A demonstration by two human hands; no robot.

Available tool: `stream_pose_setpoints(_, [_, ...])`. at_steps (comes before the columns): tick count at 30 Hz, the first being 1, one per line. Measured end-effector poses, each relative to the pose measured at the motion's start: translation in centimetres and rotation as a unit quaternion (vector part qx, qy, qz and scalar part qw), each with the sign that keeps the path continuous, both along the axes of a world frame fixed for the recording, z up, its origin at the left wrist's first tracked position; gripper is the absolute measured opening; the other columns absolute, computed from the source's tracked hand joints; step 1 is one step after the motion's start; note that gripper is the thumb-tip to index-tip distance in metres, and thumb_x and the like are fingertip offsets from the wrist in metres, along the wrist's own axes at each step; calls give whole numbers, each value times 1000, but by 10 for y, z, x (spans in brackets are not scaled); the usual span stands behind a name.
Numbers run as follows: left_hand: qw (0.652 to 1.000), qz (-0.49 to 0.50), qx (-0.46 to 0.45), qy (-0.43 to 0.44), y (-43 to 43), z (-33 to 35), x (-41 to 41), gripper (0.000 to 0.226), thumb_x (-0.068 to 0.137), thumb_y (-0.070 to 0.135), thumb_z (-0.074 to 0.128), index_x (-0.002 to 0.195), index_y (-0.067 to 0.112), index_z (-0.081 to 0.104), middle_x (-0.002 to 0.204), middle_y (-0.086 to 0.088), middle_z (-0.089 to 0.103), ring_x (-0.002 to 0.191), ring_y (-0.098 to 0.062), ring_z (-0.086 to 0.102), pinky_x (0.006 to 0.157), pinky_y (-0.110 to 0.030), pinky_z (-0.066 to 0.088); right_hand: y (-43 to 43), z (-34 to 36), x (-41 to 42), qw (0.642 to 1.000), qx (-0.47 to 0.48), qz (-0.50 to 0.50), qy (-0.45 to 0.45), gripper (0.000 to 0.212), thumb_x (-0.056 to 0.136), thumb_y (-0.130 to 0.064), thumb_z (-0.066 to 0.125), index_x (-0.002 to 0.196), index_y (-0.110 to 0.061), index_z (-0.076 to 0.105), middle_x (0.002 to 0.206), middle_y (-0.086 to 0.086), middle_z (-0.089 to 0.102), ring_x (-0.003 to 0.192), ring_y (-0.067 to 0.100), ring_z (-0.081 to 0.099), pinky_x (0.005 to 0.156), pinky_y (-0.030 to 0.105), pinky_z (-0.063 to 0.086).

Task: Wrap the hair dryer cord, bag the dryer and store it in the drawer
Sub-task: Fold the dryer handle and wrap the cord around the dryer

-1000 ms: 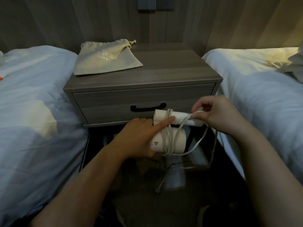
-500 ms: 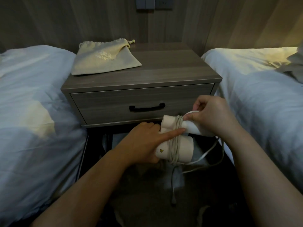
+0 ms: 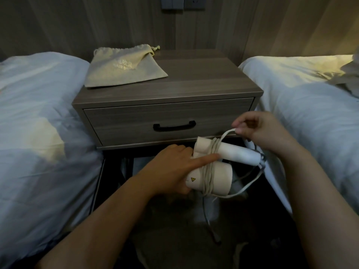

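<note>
Two hands work just in front of the closed drawer (image 3: 169,123): the left hand (image 3: 171,169) grips the barrel of the white hair dryer (image 3: 222,177), forefinger laid across the wound cord (image 3: 213,150), while the right hand (image 3: 260,129) pinches a loose loop of that cord above the dryer's handle. The cloth bag (image 3: 124,68) lies flat on the nightstand (image 3: 204,82) behind.

nightstand (image 3: 194,88) w/ cloth bag (image 3: 124,68) lying on top.

Pale "HAIR D…" lettering on the cloth bag (image 3: 126,68); yellow warning triangle (image 3: 192,179) on the hair dryer (image 3: 223,177).
</note>
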State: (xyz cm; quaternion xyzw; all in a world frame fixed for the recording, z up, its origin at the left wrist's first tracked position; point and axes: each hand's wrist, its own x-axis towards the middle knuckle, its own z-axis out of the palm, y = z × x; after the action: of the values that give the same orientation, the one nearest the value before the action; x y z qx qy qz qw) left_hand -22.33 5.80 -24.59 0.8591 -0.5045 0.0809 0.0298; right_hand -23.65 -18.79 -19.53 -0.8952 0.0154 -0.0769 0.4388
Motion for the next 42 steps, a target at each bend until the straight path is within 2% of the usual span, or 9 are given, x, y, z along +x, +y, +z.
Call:
stream_pose_setpoints(8, [990,35,-11,135,2,3,-4,104,68,47,70,138,50,-7,120,-1,53,106,-19,51,95,-34,41,-25,-22,7,950,279,25,134,24,83,0,61,61,-8,65,45,-2,63,38,1,52,40,12,42])
stream_pose_setpoints(10, [978,53,-47,195,1,5,-7,106,66,44,74,136,56,-5,129,2,50,112,-16,49,94,-24,38,-26,-26,7,925,342,50,157,9,61,-12,80,58,-12,71,57,3,68,48,7,61,45,15,49])
stream_pose_setpoints(15, [931,91,-163,312,1,4,-8,113,62,41,81,127,67,-8,137,5,47,113,-10,52,95,-24,44,-20,-46,16,876,440,61,189,70,7,-31,94,67,-5,67,49,7,64,41,11,60,40,18,49])
stream_pose_setpoints(21, [849,128,-315,405,3,3,0,112,61,25,86,132,64,9,120,25,47,104,17,50,85,-2,43,-7,-45,16,875,427,147,177,46,44,-13,89,87,-9,73,75,7,74,63,14,70,56,22,57])
stream_pose_setpoints(26, [800,143,-395,429,4,7,4,108,60,16,85,138,52,18,126,25,44,112,0,52,91,-27,49,3,-37,6,866,400,238,182,77,52,-21,89,121,-5,57,93,2,70,78,10,61,60,18,48])
stream_pose_setpoints(32, [791,183,-413,414,-1,6,6,108,59,23,85,139,51,18,134,7,47,111,-11,54,93,-40,50,29,-30,-1,880,385,235,147,71,47,-45,87,100,-8,56,72,-9,67,59,2,54,53,17,39])
stream_pose_setpoints(35, [786,203,-415,411,-2,3,8,107,61,23,84,141,48,17,130,10,47,105,-3,52,87,-29,50,45,-34,-1,900,370,184,139,51,59,-33,81,99,-10,60,71,-5,65,61,9,50,50,17,37])
stream_pose_setpoints(38, [777,220,-420,414,-3,0,9,106,62,22,83,141,47,17,128,12,46,102,2,50,80,-20,46,52,-42,0,862,456,170,142,75,44,-34,91,108,-7,60,87,-1,75,76,12,69,59,18,52])
stream_pose_setpoints(42, [768,230,-424,421,-4,-2,8,102,62,22,83,139,48,21,121,18,47,102,-2,52,86,-30,50,58,-39,-3,881,428,140,146,64,61,-23,83,117,-4,57,95,6,73,81,8,71,62,18,54])
